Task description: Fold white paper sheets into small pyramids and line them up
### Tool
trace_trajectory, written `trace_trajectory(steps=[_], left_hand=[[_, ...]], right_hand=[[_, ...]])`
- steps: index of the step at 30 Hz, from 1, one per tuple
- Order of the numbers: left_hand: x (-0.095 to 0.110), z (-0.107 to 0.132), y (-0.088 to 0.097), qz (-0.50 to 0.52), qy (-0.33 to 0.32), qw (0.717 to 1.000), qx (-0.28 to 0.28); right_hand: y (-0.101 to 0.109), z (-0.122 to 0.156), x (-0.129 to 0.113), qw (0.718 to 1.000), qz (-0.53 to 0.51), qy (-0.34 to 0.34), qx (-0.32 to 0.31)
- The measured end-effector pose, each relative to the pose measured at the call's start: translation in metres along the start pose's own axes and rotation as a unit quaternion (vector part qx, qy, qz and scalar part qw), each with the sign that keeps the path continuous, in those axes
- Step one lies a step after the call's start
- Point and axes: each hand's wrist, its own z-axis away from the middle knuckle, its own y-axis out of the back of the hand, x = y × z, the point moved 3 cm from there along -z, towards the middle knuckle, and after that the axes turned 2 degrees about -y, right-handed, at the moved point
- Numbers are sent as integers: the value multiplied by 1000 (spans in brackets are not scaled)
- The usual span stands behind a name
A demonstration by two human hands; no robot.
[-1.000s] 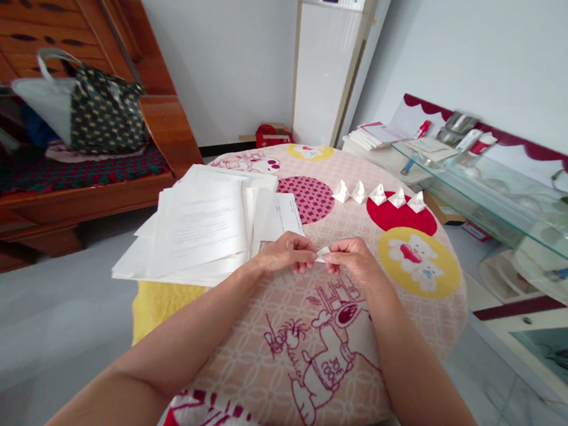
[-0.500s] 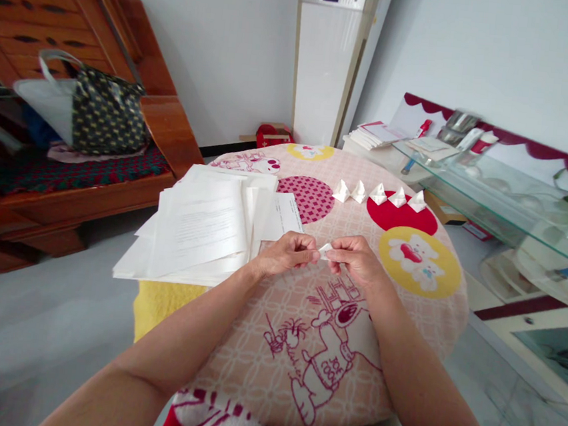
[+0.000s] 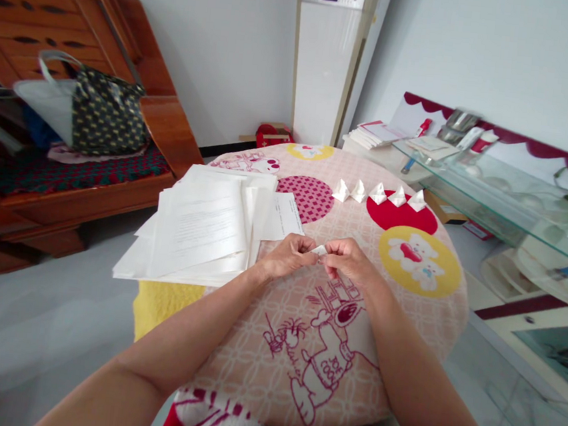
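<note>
A small folded piece of white paper (image 3: 319, 250) is pinched between my two hands above the middle of the round table. My left hand (image 3: 290, 254) grips its left side with thumb and forefinger. On the other side, the fingertips of my right hand (image 3: 347, 258) close on the paper, and they largely cover it. Beyond my hands, several small white folded paper boats (image 3: 378, 194) stand in a row on the patterned tablecloth (image 3: 268, 372). Left of my left hand lies a thick stack of white paper sheets (image 3: 202, 225), some with print on them.
A glass shelf unit (image 3: 506, 201) with cups and metal containers stands to the right of the table. At the left is a wooden bench (image 3: 166, 125) with a dotted bag (image 3: 105, 112) on it. A tall white air conditioner (image 3: 326, 63) stands behind.
My right hand has shifted slightly left and down, closer to my left hand. Less of the folded paper shows between the fingers. The row of paper boats has not moved.
</note>
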Motion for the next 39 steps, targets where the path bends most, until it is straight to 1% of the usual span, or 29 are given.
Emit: trace_trajectory(steps=[5,11,15,19,21,24,27,31,33,36,39], left_hand=[[-2,0,3,4,16,1000,-4],[-5,-3,8,30,14,999,21],[-6,-4,11,32,19,999,33],[-5,-3,11,16,12,999,42],[-3,-2,10,-11,4,999,41],[1,0,8,-49,-3,998,33],[1,-1,9,-47,4,999,19],[-3,-3,14,-11,26,999,-24],[-3,-3,17,-2,27,999,-47],[0,-1,20,8,10,998,-68],[1,-1,21,16,-8,997,-74]], right_hand=[[0,0,-1,1000,-4,-15,7],[9,5,-4,999,-32,-18,30],[9,6,-7,998,-55,-2,8],[2,4,-7,998,-61,-3,-16],[-2,2,-6,999,-49,0,-12],[-2,0,-4,999,-31,4,22],[2,1,-3,999,-19,1,45],[7,3,-3,999,-13,-12,44],[7,3,-4,999,-8,-14,39],[6,4,-6,999,-4,-4,34],[5,5,-8,999,1,9,32]])
